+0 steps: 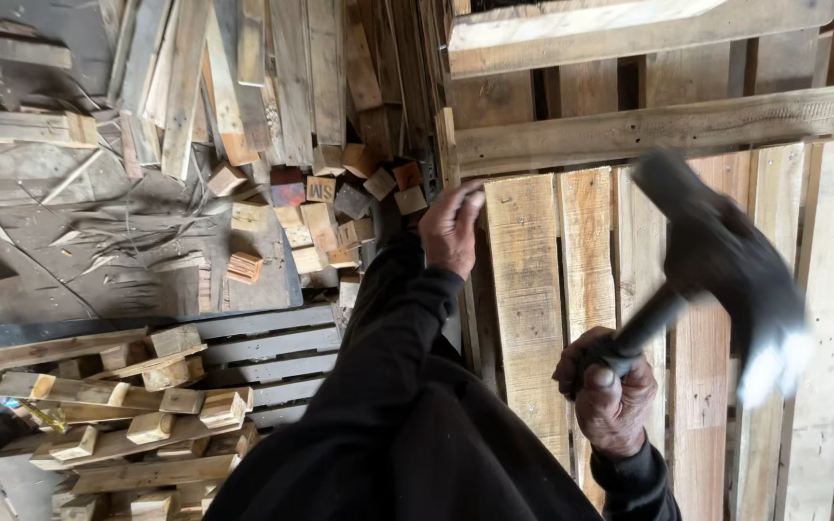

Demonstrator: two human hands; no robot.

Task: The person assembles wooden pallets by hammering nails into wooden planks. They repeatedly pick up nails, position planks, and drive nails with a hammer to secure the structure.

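Hammer [726, 270] head motion-blurred in right hand [610, 400]; left hand [451, 227] grips pallet [528, 289].

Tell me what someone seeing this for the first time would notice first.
The blurred black hammer on the right stands out most, its handle gripped by the right hand over a wooden pallet. Near the middle, the left hand grips the edge of a pallet board. To the left, loose planks and small wooden blocks lie heaped on the floor.
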